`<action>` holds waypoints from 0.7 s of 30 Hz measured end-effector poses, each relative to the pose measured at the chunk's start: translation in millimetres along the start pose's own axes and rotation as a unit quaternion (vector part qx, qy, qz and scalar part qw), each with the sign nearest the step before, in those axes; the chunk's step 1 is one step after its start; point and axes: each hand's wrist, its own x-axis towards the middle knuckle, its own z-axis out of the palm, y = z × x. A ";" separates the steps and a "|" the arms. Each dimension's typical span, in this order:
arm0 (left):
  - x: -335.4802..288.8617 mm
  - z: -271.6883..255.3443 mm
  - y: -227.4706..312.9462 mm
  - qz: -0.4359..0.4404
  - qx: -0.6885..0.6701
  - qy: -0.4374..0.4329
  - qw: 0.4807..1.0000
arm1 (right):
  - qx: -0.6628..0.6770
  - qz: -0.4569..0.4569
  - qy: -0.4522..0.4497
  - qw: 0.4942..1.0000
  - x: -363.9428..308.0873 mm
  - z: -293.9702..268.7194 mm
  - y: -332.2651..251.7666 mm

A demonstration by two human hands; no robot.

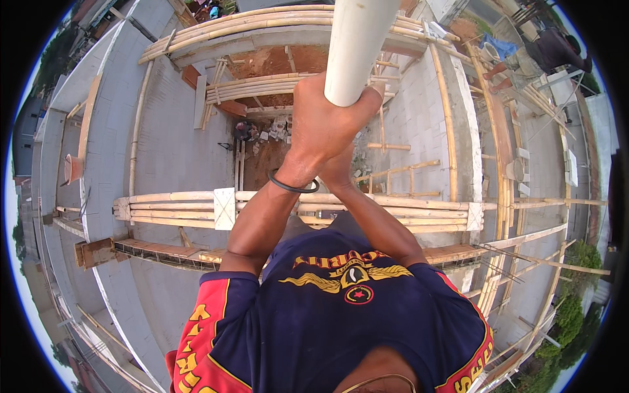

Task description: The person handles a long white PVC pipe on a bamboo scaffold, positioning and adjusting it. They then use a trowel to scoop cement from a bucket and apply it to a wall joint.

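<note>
A thick white pipe (pixel 359 52) rises from my hands and runs out past the top edge of the view. My left hand (pixel 321 121), with a black band at the wrist, is wrapped round its lower part, thumb on the right side. Just below and behind it, my right hand (pixel 338 169) sits close against the left one, in line with the pipe. The left hand covers its fingers, so its grip does not show. Any part of the pipe below the left fist is hidden too.
Bundled bamboo poles (pixel 173 208) cross in front of my body, above a deep drop between grey block walls (pixel 173 124). Rubble (pixel 278 129) and a person (pixel 246 131) are far below. Another person (pixel 544 52) is on the bamboo scaffolding at upper right. A bucket (pixel 73 169) hangs at left.
</note>
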 end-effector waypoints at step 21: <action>-39.8 -58.6 -340.7 -0.077 0.046 -0.025 0.996 | 0.194 0.028 -0.242 0.950 81.2 68.2 -181.0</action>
